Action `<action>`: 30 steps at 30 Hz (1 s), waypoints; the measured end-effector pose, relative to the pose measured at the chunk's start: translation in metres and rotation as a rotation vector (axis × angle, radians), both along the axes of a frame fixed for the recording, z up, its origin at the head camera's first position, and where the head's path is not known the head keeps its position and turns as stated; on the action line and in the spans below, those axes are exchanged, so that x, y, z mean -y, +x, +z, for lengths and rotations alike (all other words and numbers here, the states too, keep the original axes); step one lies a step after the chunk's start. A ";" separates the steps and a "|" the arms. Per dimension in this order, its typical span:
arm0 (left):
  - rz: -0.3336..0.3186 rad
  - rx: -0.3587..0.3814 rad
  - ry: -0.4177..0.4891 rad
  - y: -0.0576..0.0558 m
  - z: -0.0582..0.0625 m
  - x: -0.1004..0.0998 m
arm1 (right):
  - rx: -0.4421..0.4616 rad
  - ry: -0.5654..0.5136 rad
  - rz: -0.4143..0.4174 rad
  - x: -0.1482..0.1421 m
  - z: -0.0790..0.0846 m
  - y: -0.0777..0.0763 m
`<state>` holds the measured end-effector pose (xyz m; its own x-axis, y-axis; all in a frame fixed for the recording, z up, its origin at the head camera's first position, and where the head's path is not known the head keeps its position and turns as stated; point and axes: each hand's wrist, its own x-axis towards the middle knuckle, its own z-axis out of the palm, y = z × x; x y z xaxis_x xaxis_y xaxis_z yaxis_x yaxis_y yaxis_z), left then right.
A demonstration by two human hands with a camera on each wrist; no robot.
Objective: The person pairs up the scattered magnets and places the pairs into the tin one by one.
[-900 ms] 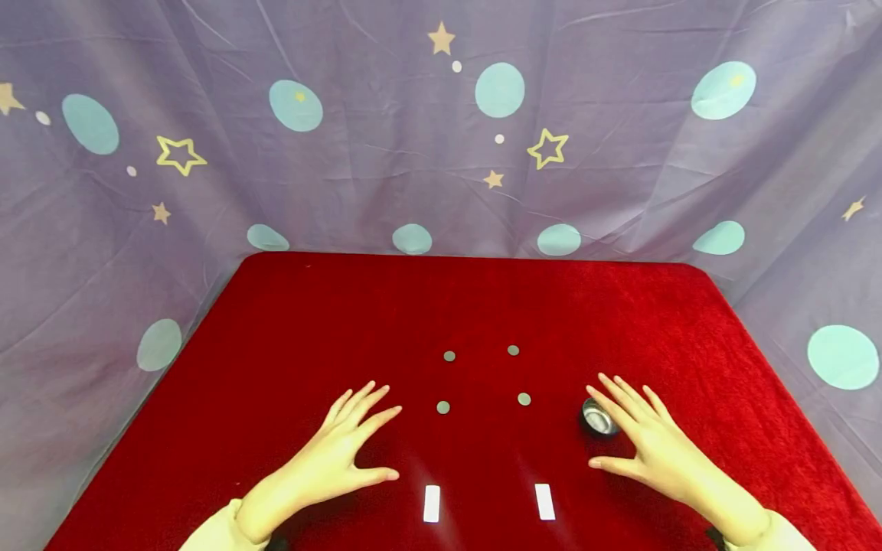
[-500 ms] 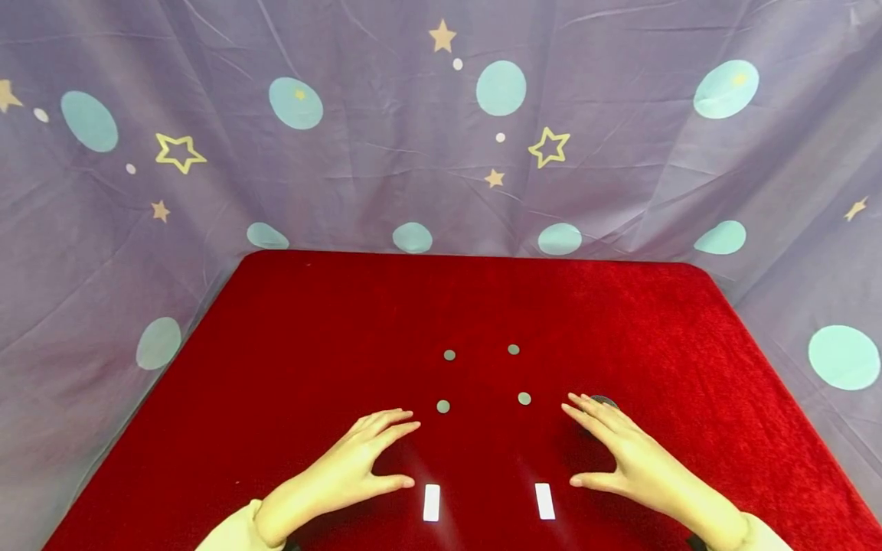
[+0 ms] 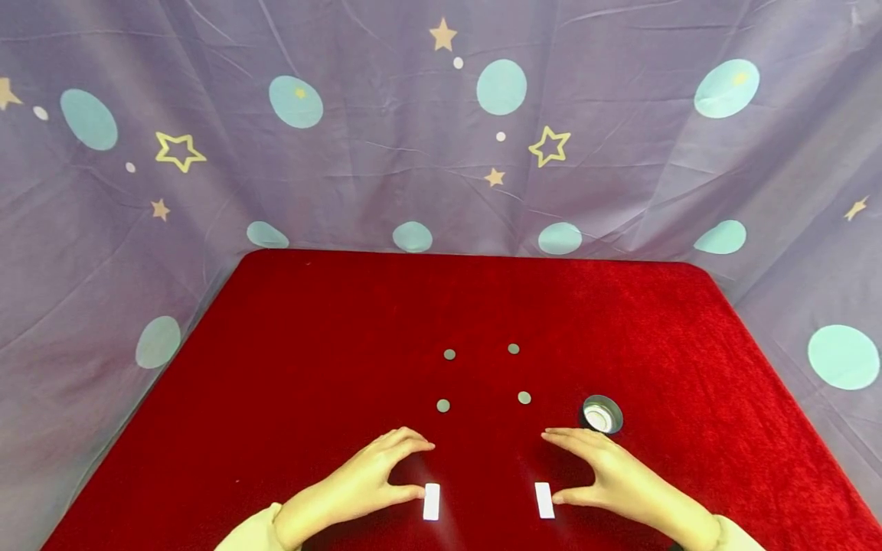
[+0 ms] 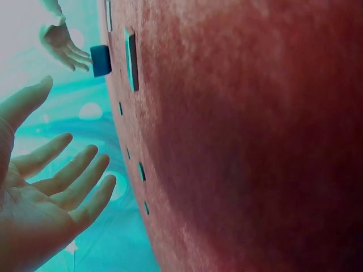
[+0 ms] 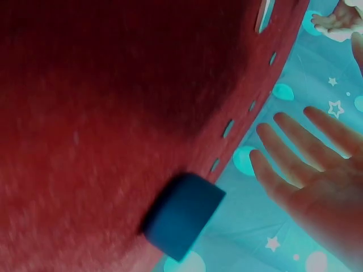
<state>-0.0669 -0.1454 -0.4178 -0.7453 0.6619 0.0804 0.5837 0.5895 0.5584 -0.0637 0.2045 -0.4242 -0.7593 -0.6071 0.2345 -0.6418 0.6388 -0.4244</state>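
My left hand hovers above the red cloth with relaxed fingers and thumb apart, holding nothing. Its thumb tip overlaps the left white rectangular piece in the head view; the left wrist view shows the hand raised off the cloth. Opposite it, my right hand is also empty, its thumb tip by the right white rectangular piece. Just beyond the right knuckles stands a small round dark cup with a shiny metallic inside. In the right wrist view, the cup stands below the spread fingers.
Several small flat grey-green discs, one of them the near left disc, lie in a rough square beyond the hands. A red velvety cloth covers the table. A purple curtain with stars and dots surrounds its back and sides.
Both hands have drawn closer together and nearer the front edge, their fingers less spread. The right hand has moved off the cup, uncovering it. Cup, discs and white pieces stay put.
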 end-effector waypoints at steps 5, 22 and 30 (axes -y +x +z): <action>-0.011 0.062 0.013 0.002 -0.003 -0.004 | 0.112 -0.032 0.054 0.004 -0.006 0.000; -0.033 0.222 -0.023 0.003 -0.012 -0.011 | 0.213 -0.107 0.174 0.013 -0.024 -0.003; -0.044 0.206 -0.055 0.003 -0.017 -0.013 | 0.224 -0.074 0.187 0.014 -0.026 -0.004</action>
<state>-0.0642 -0.1323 -0.4352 -0.7123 0.6934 -0.1083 0.4864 0.5990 0.6361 -0.0673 0.1903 -0.4500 -0.6740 -0.7285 0.1228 -0.6305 0.4807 -0.6094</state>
